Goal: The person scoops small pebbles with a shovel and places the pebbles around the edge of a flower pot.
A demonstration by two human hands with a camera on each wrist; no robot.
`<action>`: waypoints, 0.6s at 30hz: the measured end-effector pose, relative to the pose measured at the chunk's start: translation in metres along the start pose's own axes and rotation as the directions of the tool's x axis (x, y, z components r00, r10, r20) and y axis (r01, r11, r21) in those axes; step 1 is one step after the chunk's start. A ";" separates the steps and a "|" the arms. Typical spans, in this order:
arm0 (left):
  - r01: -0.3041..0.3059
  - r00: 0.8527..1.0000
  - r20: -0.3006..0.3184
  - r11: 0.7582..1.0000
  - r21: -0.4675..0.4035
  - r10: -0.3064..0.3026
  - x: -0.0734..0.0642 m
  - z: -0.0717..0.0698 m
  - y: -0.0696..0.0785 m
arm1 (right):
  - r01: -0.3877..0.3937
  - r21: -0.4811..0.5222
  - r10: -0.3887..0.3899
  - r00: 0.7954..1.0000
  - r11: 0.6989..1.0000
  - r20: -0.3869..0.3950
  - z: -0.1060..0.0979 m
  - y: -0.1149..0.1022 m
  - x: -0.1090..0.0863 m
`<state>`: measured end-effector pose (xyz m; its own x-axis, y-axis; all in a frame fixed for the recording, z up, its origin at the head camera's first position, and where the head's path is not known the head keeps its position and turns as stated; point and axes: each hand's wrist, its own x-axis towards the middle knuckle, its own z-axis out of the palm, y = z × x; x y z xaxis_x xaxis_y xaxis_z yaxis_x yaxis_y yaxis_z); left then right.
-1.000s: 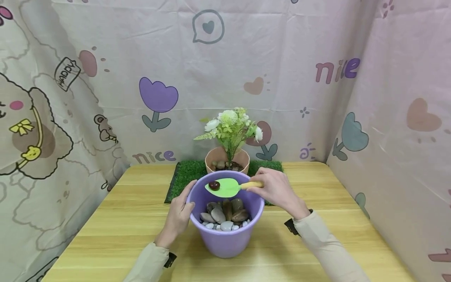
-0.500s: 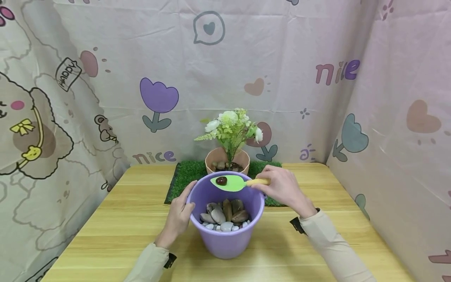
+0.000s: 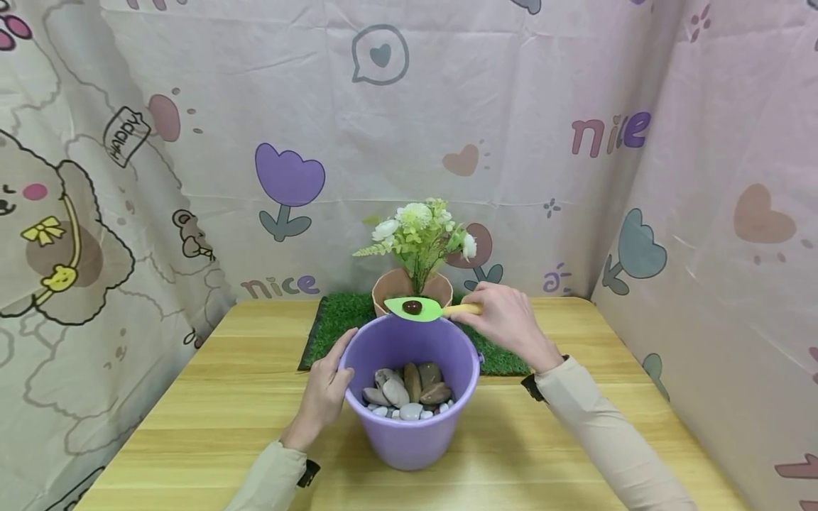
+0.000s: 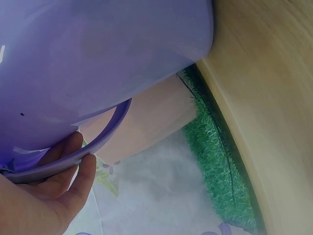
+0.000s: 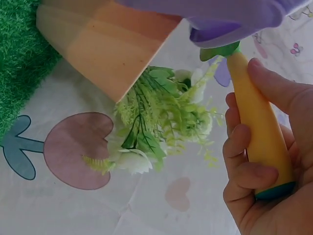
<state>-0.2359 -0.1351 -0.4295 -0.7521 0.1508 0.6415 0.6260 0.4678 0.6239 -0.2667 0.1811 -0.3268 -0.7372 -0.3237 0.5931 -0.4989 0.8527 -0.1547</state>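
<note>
My left hand [image 3: 324, 389] grips the left side of a purple bucket [image 3: 412, 441] at its rim. In the left wrist view, its fingers curl around the bucket's thin purple handle [image 4: 105, 134]. My right hand [image 3: 511, 323] holds a small garden trowel [image 3: 431, 311] by its yellow handle [image 5: 261, 129]. On the green blade sits a glossy dark red-brown stone [image 3: 412, 307]. The blade is level above the bucket's back rim, in front of the flowerpot [image 3: 441, 287]. Grey and brown stones [image 3: 396, 394] lie over small pale pebbles inside the bucket.
White artificial flowers [image 3: 418, 238] with green leaves stand in the peach flowerpot behind the bucket. A green turf mat [image 3: 339, 323] lies under the pot on the wooden table [image 3: 211, 397]. Printed cloth [image 3: 192, 234] hangs along the back and both sides.
My right hand has raised the trowel and the stone away from over the bucket's inside, back toward the flowerpot. My left hand stays on the rim.
</note>
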 end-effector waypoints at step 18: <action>0.005 1.000 -0.002 1.000 -0.007 -0.005 0.000 0.001 -0.001 | -0.130 -0.044 0.136 0.975 0.991 0.178 0.034 0.009 0.052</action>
<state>-0.2365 -0.1349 -0.4303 -0.7551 0.1471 0.6389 0.6235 0.4624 0.6304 -0.3245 0.1580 -0.3243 -0.8673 -0.2728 0.4165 -0.3784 0.9048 -0.1952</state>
